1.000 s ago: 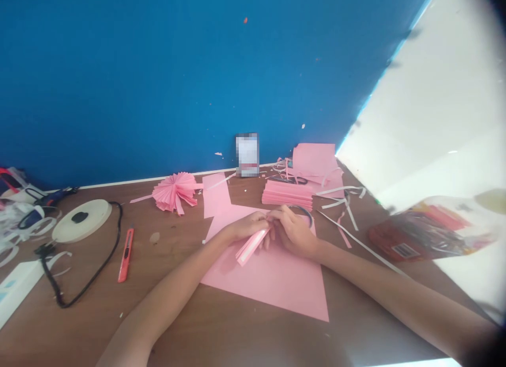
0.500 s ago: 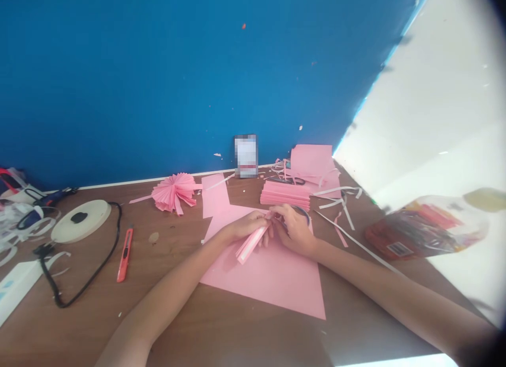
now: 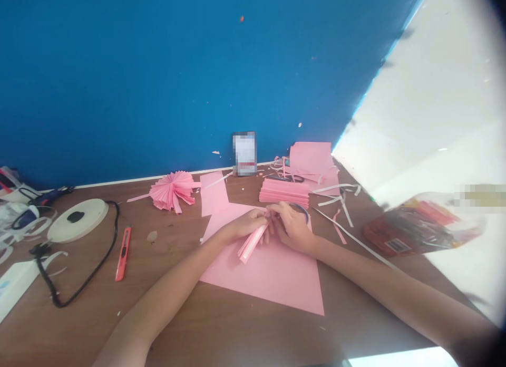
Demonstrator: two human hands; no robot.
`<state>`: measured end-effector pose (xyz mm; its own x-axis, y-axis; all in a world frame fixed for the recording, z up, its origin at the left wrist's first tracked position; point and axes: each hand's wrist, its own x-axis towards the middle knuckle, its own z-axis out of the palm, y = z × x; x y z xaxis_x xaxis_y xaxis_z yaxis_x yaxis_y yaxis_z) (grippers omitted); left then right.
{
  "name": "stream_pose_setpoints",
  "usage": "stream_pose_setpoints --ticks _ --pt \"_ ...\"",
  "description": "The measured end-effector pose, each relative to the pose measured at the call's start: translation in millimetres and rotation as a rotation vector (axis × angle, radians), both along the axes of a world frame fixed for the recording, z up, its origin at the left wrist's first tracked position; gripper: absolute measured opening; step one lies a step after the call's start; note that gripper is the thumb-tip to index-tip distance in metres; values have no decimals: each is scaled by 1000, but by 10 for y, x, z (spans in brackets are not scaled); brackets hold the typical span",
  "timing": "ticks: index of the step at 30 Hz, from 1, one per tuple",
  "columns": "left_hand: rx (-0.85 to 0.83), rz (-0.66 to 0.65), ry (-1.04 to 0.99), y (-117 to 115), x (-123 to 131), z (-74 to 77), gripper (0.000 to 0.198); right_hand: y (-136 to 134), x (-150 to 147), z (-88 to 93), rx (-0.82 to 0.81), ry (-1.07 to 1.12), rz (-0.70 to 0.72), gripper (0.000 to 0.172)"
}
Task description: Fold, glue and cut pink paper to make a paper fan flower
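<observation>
My left hand (image 3: 242, 227) and my right hand (image 3: 291, 229) meet over a large pink paper sheet (image 3: 272, 274) on the brown table. Both are closed on the top end of a pleated pink paper bundle (image 3: 251, 243), which slants down to the left. My right fingers pinch at its tip. A tape ring (image 3: 303, 210) shows partly behind my right hand. A stack of folded pink strips (image 3: 284, 192) lies just beyond the hands. A finished pink paper fan rosette (image 3: 172, 191) rests further left.
A red utility knife (image 3: 123, 253) lies at the left beside a black cable (image 3: 85, 282) and a cream round disc (image 3: 77, 220). More pink sheets (image 3: 312, 158) and white paper strips (image 3: 342, 201) sit at the back right. A clear bag of red items (image 3: 419, 225) lies at right.
The hands have stayed at the bundle's top end with only small finger movement. The view has shifted slightly.
</observation>
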<state>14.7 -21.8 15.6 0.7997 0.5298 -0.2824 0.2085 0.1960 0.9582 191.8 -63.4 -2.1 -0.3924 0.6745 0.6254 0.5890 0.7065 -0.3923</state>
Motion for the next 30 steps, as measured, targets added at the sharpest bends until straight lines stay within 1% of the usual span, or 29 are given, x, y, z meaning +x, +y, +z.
stream_pose_setpoints --ticks 8,12,17,25,30 --pt "-1 -2 4 2 3 15 25 10 -6 -38 9 58 -28 35" --pt "12 -7 -4 7 1 -12 25 10 -7 -34 19 26 -22 34" --pt "51 -22 -4 28 -3 -52 26 16 -3 -27 29 -48 7 39" --pt "37 -30 -7 23 -6 -12 24 14 6 -76 31 -81 -1 39" --pt "19 -41 -20 45 -4 -45 22 7 3 -44 10 -89 25 40"
